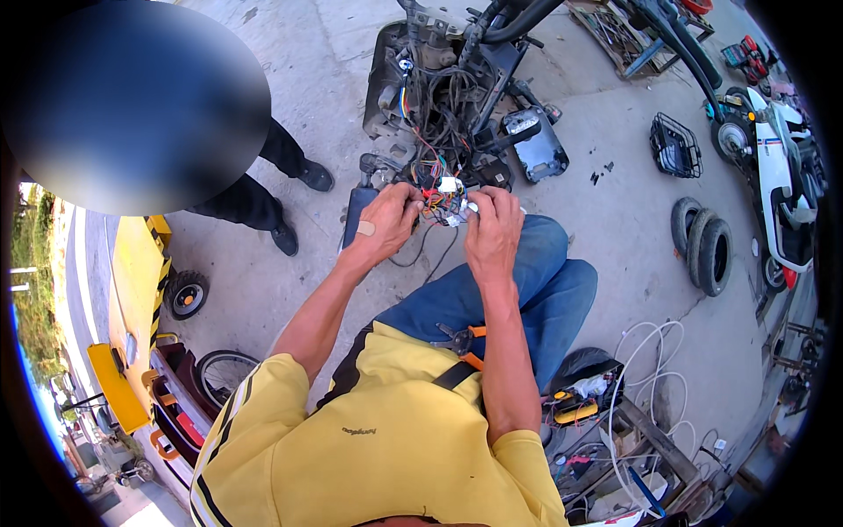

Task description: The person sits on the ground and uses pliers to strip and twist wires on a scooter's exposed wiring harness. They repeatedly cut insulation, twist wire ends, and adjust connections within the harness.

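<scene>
My left hand point(386, 224), with a plaster near its wrist, has its fingers closed on the tangled coloured wires point(436, 200) at the front of a dismantled scooter point(439, 79). My right hand point(493, 227) pinches a small white connector point(471, 207) at the right side of that bundle. Another white connector point(450, 184) sits among the wires, and a loose black cable hangs below. Orange-handled pliers point(461, 342) rest at my lap, beside my right forearm.
A person in dark trousers point(237, 202) stands at the left, beside a yellow ramp-like structure point(132, 290). At the right are three tyres point(713, 255), a black basket point(672, 145) and a white scooter point(777, 184). A white hose point(657, 379) and clutter lie at the lower right.
</scene>
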A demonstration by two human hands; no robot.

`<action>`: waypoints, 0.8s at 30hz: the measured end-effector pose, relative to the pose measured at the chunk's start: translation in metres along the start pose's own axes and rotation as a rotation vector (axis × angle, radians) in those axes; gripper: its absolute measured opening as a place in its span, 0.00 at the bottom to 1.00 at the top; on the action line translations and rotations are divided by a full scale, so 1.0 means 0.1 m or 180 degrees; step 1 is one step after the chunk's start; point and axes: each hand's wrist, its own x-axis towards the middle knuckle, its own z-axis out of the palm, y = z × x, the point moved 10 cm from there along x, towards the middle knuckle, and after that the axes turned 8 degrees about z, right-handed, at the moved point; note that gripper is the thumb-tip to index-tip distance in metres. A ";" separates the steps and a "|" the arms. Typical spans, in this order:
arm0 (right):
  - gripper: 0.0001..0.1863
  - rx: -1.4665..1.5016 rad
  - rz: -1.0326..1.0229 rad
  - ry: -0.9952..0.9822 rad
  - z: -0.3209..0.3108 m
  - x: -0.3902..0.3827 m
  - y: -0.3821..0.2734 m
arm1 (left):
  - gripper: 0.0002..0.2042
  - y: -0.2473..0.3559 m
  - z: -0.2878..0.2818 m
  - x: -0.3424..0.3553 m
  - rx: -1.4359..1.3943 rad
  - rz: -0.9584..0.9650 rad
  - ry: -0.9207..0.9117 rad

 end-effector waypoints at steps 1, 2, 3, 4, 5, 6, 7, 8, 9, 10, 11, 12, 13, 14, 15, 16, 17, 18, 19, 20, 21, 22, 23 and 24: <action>0.15 -0.0008 -0.0118 0.0019 -0.03 0.01 -0.04 | 0.08 0.00 0.01 0.00 0.0002 0.0040 -0.0001; 0.15 -0.0018 -0.0234 0.0048 -0.05 0.02 -0.08 | 0.08 0.02 0.01 0.01 0.0005 0.0091 -0.0004; 0.14 0.0385 0.0081 -0.0081 -0.02 0.03 0.03 | 0.08 0.03 0.01 0.02 0.0020 0.0088 -0.0023; 0.14 0.0787 0.0397 -0.0211 0.04 0.02 0.15 | 0.08 0.04 0.02 0.03 0.0036 0.0084 -0.0040; 0.14 0.1194 0.0708 -0.0347 0.12 -0.01 0.26 | 0.08 0.04 0.01 0.02 0.0056 0.0077 -0.0052; 0.13 0.1574 0.1119 -0.0486 0.21 -0.04 0.39 | 0.08 0.05 0.01 0.02 0.0088 0.0082 -0.0039; 0.13 0.1950 0.1533 -0.0628 0.30 -0.10 0.51 | 0.08 0.05 0.01 0.01 0.0120 0.0086 -0.0026; 0.13 0.2324 0.1945 -0.0768 0.42 -0.16 0.63 | 0.08 0.05 0.00 0.01 0.0152 0.0095 -0.0012; 0.13 0.2545 0.1741 -0.0717 0.44 -0.13 0.63 | 0.07 0.07 0.01 0.01 0.0221 0.0161 -0.0008; 0.13 0.2453 0.1751 -0.0765 0.47 -0.15 0.69 | 0.07 0.09 0.02 0.02 0.0289 0.0228 -0.0004; 0.13 0.2361 0.1762 -0.0816 0.47 -0.15 0.70 | 0.07 0.10 0.02 0.02 0.0358 0.0290 -0.0002; 0.13 0.2268 0.1774 -0.0866 0.48 -0.15 0.71 | 0.07 0.12 0.02 0.02 0.0432 0.0374 0.0007; 0.12 0.2202 0.1814 -0.0919 0.49 -0.15 0.72 | 0.07 0.15 0.01 0.02 0.0505 0.0458 0.0016; 0.12 0.2130 0.1857 -0.0969 0.50 -0.14 0.74 | 0.06 0.17 0.02 0.02 0.0573 0.0543 0.0021; 0.12 0.2057 0.1900 -0.1018 0.50 -0.14 0.74 | 0.06 0.18 0.02 0.02 0.0582 0.0549 0.0015; 0.12 0.1831 0.1741 -0.0965 0.46 -0.11 0.71 | 0.06 0.19 0.02 0.02 0.0592 0.0555 0.0009; 0.12 0.1608 0.1578 -0.0908 0.41 -0.07 0.62 | 0.06 0.20 0.02 0.03 0.0603 0.0563 0.0006; 0.12 0.1384 0.1415 -0.0851 0.37 -0.03 0.56 | 0.06 0.20 0.02 0.03 0.0638 0.0553 0.0008; 0.12 0.1387 0.1355 -0.0783 0.36 -0.02 0.56 | 0.06 0.20 0.02 0.03 0.0674 0.0542 0.0009; 0.12 0.1394 0.1289 -0.0707 0.36 0.00 0.56 | 0.06 0.21 0.00 0.03 0.0715 0.0540 0.0016; 0.11 0.1401 0.1222 -0.0632 0.36 0.03 0.56 | 0.06 0.20 0.00 0.03 0.0660 0.0531 0.0033; 0.11 0.1619 0.1364 -0.0615 0.37 0.02 0.61 | 0.06 0.19 0.00 0.03 0.0605 0.0522 0.0050; 0.10 0.1838 0.1514 -0.0611 0.39 -0.02 0.64 | 0.06 0.17 0.00 0.02 0.0550 0.0500 0.0062; 0.09 0.2058 0.1664 -0.0607 0.42 -0.05 0.67 | 0.06 0.15 0.00 0.02 0.0539 0.0473 0.0070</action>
